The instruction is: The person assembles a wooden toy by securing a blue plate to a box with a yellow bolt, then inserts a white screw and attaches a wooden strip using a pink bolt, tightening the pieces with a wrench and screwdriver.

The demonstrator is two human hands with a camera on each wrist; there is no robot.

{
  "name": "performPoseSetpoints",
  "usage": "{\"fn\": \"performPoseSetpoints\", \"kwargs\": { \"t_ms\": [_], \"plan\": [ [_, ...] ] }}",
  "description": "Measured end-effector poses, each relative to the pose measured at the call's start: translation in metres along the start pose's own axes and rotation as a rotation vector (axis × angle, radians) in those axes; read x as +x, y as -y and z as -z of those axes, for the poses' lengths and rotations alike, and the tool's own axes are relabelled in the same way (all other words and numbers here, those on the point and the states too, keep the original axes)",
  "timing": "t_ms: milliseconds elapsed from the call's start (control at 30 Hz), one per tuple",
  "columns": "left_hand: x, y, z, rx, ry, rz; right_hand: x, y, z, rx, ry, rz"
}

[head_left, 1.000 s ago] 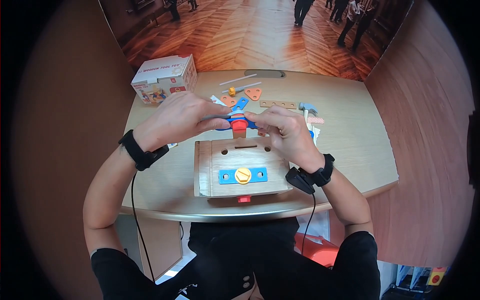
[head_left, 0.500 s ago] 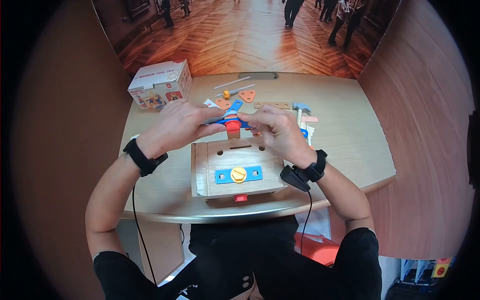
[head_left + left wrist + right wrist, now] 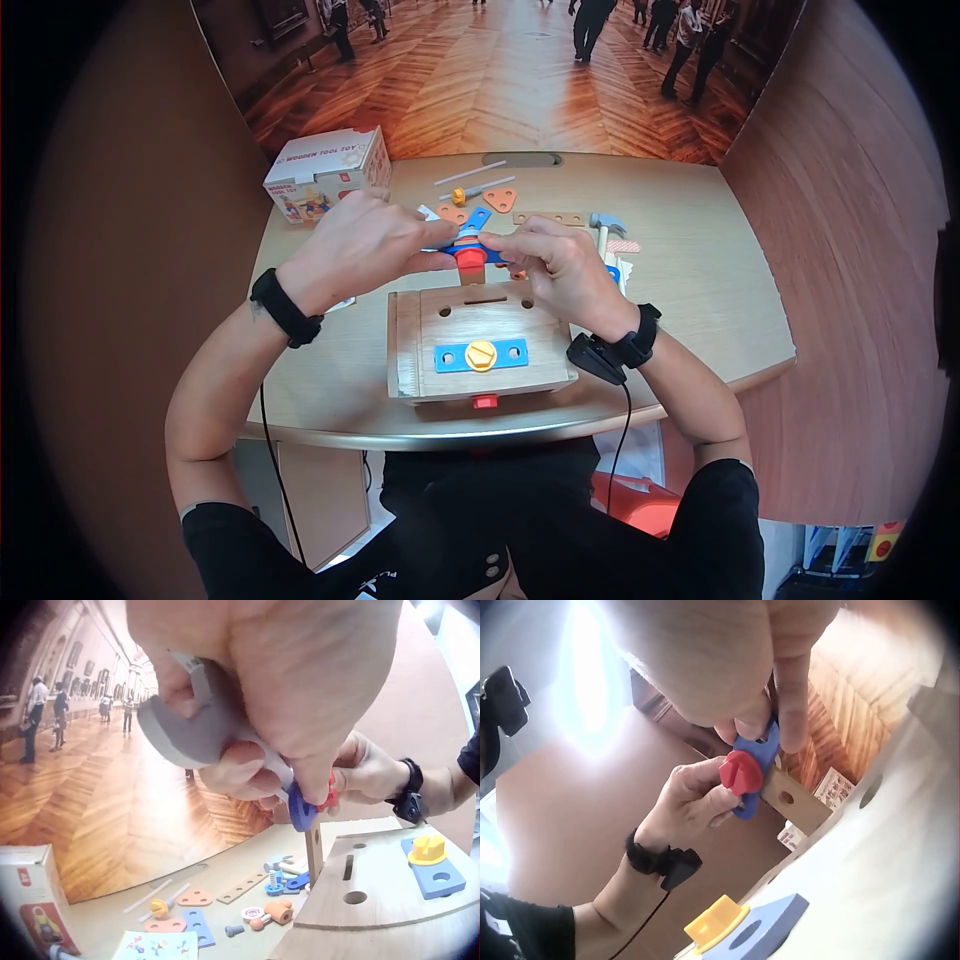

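My left hand [image 3: 365,245] grips a grey toy wrench [image 3: 176,739], with its fingertips right at a blue strip with holes [image 3: 765,754]. A red bolt head [image 3: 470,259] sits on the middle of that strip, at the top of an upright wooden strip [image 3: 314,851]. From the other side, my right hand [image 3: 565,265] pinches the blue strip beside the bolt. The upright rises behind a wooden box [image 3: 460,315]. On the box's near face, a yellow bolt [image 3: 481,355] passes through a second blue strip [image 3: 450,358]. Fingers partly hide the wrench and the joint.
A printed toy carton [image 3: 325,175] stands at the back left. Behind the hands lie orange triangle plates [image 3: 500,200], a holed wooden strip [image 3: 548,218] and thin rods. A toy hammer [image 3: 607,225] lies at the right. A red bolt end [image 3: 485,401] juts from the box's front.
Both hands stay at the blue strip and red bolt, and the left hand has turned slightly with the wrench. The head view has shifted a little.
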State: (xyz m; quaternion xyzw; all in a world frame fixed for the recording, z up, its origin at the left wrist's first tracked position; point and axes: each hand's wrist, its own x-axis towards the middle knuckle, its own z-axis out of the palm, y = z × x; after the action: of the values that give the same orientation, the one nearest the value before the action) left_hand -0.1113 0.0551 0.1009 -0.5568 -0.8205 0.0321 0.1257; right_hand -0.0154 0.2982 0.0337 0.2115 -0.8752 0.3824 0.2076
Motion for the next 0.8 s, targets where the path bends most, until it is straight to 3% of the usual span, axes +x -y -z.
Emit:
{"fn": "performPoseSetpoints", "kwargs": {
  "t_ms": [33, 333, 800],
  "plan": [
    [0.003, -0.003, 0.008, 0.022, 0.080, 0.025, 0.000, -0.001, 0.000, 0.012, 0.007, 0.000],
    [0.011, -0.003, 0.021, 0.087, 0.046, -0.123, -0.002, -0.004, 0.001, -0.047, 0.013, 0.057],
    [0.009, -0.003, 0.018, 0.055, 0.086, -0.046, -0.001, -0.001, 0.002, -0.052, 0.011, 0.056]
  ]
}}
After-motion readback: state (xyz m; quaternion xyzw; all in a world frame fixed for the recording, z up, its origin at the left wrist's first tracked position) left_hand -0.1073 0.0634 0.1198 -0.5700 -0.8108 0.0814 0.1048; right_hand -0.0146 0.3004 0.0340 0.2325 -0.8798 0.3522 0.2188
